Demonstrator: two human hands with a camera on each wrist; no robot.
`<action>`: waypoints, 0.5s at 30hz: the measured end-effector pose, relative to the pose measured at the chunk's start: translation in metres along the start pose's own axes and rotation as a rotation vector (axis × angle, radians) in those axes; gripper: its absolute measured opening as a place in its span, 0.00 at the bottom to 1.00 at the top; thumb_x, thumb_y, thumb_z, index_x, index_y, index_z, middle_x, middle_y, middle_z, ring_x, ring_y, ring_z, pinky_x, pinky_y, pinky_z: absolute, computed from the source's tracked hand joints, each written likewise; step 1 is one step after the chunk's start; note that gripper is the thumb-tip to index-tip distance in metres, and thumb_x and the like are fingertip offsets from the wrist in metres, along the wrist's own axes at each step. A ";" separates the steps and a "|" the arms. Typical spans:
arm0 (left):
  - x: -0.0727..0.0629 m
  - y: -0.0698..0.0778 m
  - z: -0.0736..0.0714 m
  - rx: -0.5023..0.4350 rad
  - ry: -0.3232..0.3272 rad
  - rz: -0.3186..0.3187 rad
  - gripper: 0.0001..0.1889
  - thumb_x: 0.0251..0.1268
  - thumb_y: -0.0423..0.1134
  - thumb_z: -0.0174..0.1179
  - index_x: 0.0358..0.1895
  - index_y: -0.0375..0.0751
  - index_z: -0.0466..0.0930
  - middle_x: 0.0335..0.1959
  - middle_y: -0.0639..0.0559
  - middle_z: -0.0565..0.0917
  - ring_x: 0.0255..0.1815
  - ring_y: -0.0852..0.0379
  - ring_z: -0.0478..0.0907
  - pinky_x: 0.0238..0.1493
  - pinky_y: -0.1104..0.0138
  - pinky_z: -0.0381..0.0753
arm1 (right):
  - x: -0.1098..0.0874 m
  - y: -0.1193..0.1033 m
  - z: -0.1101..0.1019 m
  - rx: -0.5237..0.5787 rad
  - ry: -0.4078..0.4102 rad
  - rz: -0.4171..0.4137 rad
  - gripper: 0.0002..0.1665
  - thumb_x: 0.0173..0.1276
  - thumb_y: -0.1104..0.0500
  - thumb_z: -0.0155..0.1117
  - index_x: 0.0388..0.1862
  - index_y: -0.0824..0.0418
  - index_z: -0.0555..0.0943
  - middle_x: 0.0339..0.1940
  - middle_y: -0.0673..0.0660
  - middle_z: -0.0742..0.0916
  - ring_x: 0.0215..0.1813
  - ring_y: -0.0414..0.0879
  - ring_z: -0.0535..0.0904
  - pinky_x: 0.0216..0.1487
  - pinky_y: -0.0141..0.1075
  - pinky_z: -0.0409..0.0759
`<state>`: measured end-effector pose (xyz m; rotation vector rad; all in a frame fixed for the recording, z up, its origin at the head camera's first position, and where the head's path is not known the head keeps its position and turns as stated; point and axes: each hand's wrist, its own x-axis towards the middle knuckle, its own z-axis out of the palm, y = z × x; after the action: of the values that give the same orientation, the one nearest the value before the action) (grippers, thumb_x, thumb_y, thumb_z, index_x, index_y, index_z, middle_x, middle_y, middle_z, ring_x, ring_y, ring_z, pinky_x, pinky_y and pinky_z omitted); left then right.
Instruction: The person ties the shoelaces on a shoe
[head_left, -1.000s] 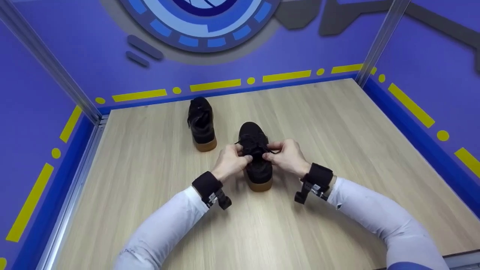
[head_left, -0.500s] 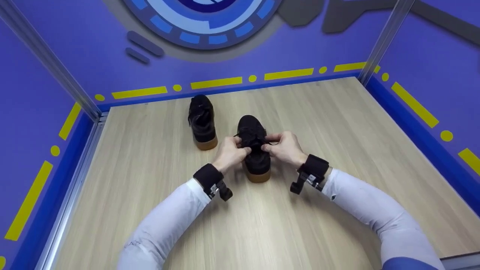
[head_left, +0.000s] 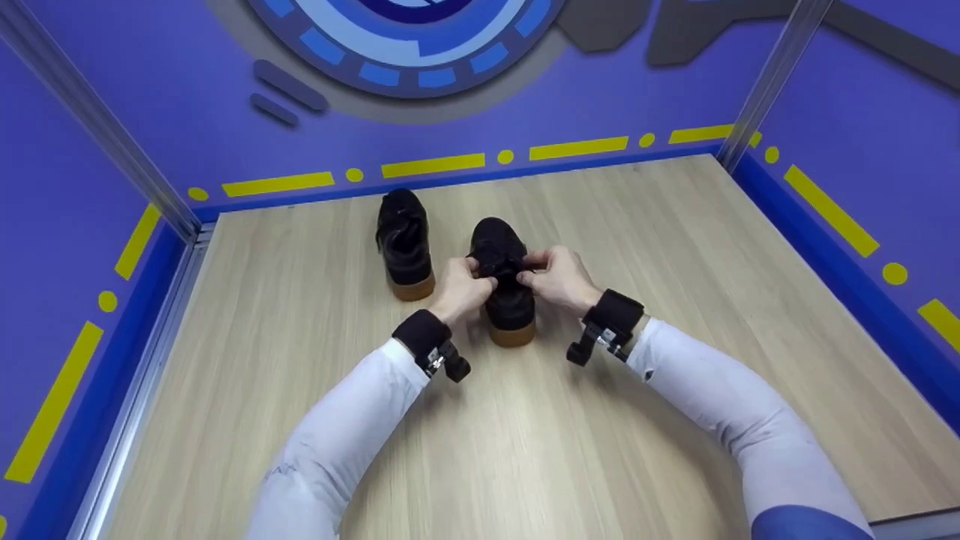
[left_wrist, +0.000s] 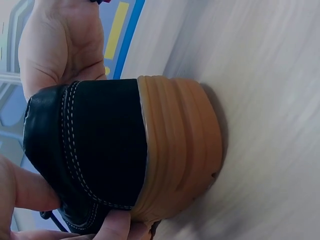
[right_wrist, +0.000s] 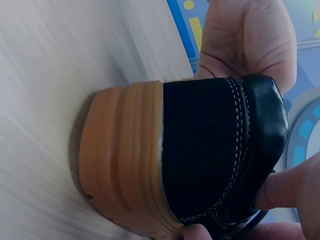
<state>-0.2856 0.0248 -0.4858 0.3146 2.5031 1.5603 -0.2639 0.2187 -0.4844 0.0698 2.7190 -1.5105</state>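
Observation:
A black shoe (head_left: pixel 511 309) with a tan sole points toe away from me on the table, held between both hands. My left hand (head_left: pixel 460 289) pinches its left side near the opening. On the right side, my right hand (head_left: pixel 562 281) grips it likewise. White-stitched black heel fabric (left_wrist: pixel 105 142) fills the left wrist view, with the left thumb at the collar and fingers along the side. In the right wrist view the ridged tan sole (right_wrist: pixel 122 155) stands on the wood. A second black shoe (head_left: pixel 405 244) stands farther back to the left, laces hanging at its side.
The wood-grain table (head_left: pixel 637 420) is enclosed by blue panels with yellow markings at the back (head_left: pixel 433 164) and both sides. A metal rail (head_left: pixel 142 405) runs along its left edge. Black straps with small cameras are on both wrists.
Both hands have moved the held shoe away from me and slightly left, so its toe is nearer the back wall. The second shoe has stayed in place.

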 end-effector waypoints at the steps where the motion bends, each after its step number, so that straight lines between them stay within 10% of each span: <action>1: 0.002 0.000 -0.001 0.017 0.005 -0.005 0.13 0.63 0.31 0.64 0.48 0.27 0.85 0.42 0.38 0.90 0.37 0.57 0.80 0.41 0.70 0.80 | 0.003 -0.001 0.000 -0.011 0.000 -0.002 0.20 0.69 0.64 0.69 0.58 0.67 0.87 0.52 0.63 0.92 0.38 0.39 0.87 0.34 0.23 0.82; 15: 0.033 0.003 -0.010 0.106 0.038 -0.075 0.13 0.67 0.35 0.63 0.50 0.29 0.84 0.44 0.42 0.86 0.42 0.53 0.78 0.50 0.63 0.80 | 0.042 -0.004 0.003 -0.077 0.008 -0.035 0.16 0.69 0.64 0.68 0.54 0.66 0.89 0.51 0.61 0.92 0.47 0.45 0.83 0.48 0.30 0.78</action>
<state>-0.3195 0.0262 -0.4797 0.2046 2.6004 1.4222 -0.3055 0.2153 -0.4845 0.0259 2.7957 -1.4144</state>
